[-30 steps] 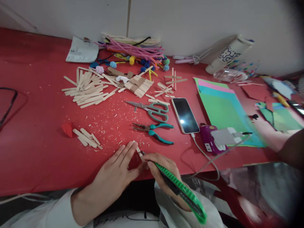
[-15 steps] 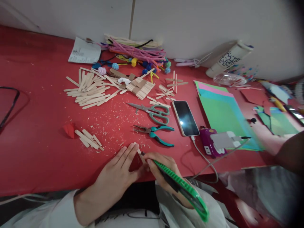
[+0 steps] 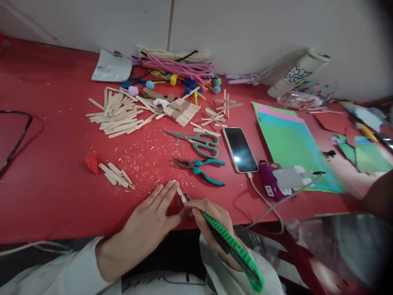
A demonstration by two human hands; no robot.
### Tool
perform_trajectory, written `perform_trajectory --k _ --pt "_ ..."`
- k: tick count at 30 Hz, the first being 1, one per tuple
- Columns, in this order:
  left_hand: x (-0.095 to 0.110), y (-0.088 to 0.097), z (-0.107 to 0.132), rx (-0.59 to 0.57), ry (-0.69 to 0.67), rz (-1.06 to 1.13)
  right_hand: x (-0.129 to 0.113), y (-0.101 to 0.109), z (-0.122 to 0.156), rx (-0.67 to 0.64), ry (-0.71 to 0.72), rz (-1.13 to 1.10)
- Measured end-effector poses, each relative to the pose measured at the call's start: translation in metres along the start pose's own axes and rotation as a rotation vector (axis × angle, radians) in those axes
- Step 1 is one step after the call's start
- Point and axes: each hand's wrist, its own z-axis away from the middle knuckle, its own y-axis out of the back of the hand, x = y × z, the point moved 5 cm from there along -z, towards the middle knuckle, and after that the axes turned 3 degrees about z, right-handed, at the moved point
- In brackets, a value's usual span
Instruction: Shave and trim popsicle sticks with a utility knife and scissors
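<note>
My right hand (image 3: 211, 221) is wrapped around a green box cutter (image 3: 235, 241), its handle slanting down towards my body. The blade end of the cutter meets a wooden craft stick (image 3: 181, 196) lying on the red table. With fingers stretched together and the thumb out, my left hand (image 3: 153, 215) holds this stick down at its far end and near the cutter. Part of the stick is hidden under my hands. Just beyond lie teal-handled pliers (image 3: 198, 168) and grey-green scissors (image 3: 196, 141), both untouched. A few short stick pieces (image 3: 116, 175) lie to the left beside a crumpled red scrap (image 3: 91, 164).
Loose craft sticks (image 3: 118, 112) are heaped behind, near a panel of joined sticks (image 3: 182, 112) and pink pipe cleaners (image 3: 178, 63). A phone (image 3: 240, 149) charges by a purple adapter (image 3: 272, 180). Coloured paper (image 3: 288, 139) and a tumbler (image 3: 297, 73) stand right. Wood shavings litter the table.
The cutter and my right hand have shifted slightly, with the handle's end a little lower and further left. More of the stick shows between my hands. My left hand keeps its hold.
</note>
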Motion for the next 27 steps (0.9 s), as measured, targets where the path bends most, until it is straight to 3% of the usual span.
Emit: perform_trajectory --k 5,12,19,27 --pt "0.0 -0.002 0.0 0.001 0.011 0.021 0.002 0.0 0.0 -0.025 -0.068 -0.031" --pt "0.0 -0.003 0.002 0.049 0.018 0.016 -0.002 0.001 -0.007 -0.044 0.027 -0.007" --pt "0.0 -0.001 0.0 0.06 0.025 -0.009 -0.01 0.004 -0.024 -0.21 -0.018 -0.013" --pt "-0.001 0.003 -0.002 0.091 0.009 -0.043 -0.004 -0.001 -0.02 -0.118 0.032 -0.025"
